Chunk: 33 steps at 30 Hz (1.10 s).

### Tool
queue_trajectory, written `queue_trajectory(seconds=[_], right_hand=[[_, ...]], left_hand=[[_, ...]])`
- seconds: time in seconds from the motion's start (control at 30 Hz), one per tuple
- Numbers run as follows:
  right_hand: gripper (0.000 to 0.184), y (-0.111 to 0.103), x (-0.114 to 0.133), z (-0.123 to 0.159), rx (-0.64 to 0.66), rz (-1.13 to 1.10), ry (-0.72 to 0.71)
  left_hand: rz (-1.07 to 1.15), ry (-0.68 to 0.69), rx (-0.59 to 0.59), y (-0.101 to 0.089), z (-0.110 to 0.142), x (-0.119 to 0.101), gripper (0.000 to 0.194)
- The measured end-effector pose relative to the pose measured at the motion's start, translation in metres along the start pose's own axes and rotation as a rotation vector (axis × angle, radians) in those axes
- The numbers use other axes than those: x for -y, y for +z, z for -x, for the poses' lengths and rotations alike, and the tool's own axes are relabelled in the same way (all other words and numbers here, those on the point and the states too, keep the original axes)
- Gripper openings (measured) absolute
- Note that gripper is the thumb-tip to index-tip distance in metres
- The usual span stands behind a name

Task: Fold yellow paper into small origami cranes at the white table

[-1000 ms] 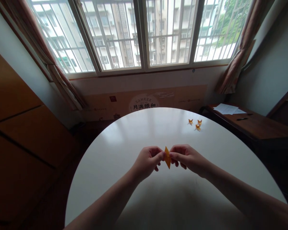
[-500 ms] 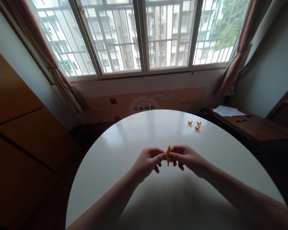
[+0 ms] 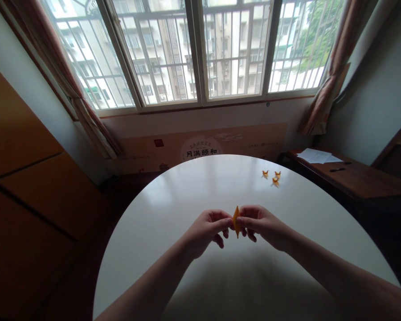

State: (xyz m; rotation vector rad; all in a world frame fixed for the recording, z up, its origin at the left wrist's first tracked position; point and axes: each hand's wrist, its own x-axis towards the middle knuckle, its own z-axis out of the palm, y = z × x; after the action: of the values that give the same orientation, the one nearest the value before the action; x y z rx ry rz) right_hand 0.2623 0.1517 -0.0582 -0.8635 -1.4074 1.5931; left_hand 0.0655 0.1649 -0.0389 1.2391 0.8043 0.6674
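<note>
Between my two hands, above the white round table [image 3: 147,249], is a small folded piece of orange paper [image 3: 236,221], narrow and pointed at its top and bottom. My left hand [image 3: 211,229] pinches its left side between thumb and fingers. From the right, my right hand [image 3: 259,221] pinches the same paper, its thumb lying on the near face. Farther back on the table, to the right, lie three small orange folded paper figures [image 3: 275,182] with upturned points, close together. The fingertips behind the paper are partly hidden.
Beyond the table's far edge stands a tan printed panel [image 3: 234,138] under a barred window [image 3: 234,53]. A brown wooden side table [image 3: 364,178] with white papers [image 3: 317,156] is at the right. An orange-brown cabinet [image 3: 30,196] stands on the left.
Both hands and the folded paper have shifted slightly down in the picture. The paper shows a slightly broader face now. Both hands still pinch it, and the three figures lie as before.
</note>
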Motion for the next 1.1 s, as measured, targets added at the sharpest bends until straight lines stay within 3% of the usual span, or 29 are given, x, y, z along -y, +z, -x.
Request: queue_trajectory(seconds=[0.27, 0.43, 0.73, 1.1], right_hand=[[0.029, -0.001, -0.003, -0.001, -0.055, 0.107, -0.08], [0.027, -0.001, -0.005, 0.0, -0.082, 0.223, -0.122], [0.023, 0.004, 0.004, 0.003, -0.119, 0.322, -0.114], [0.02, 0.01, 0.011, 0.009, -0.151, 0.327, -0.17]], left_hand=[[-0.175, 0.223, -0.186, 0.007, -0.002, 0.005, 0.025], [-0.514, 0.455, -0.284, 0.007, 0.003, 0.003, 0.007], [-0.895, 0.664, -0.266, 0.006, 0.01, -0.003, 0.011], [-0.805, 0.679, -0.259, 0.007, 0.011, -0.002, 0.014]])
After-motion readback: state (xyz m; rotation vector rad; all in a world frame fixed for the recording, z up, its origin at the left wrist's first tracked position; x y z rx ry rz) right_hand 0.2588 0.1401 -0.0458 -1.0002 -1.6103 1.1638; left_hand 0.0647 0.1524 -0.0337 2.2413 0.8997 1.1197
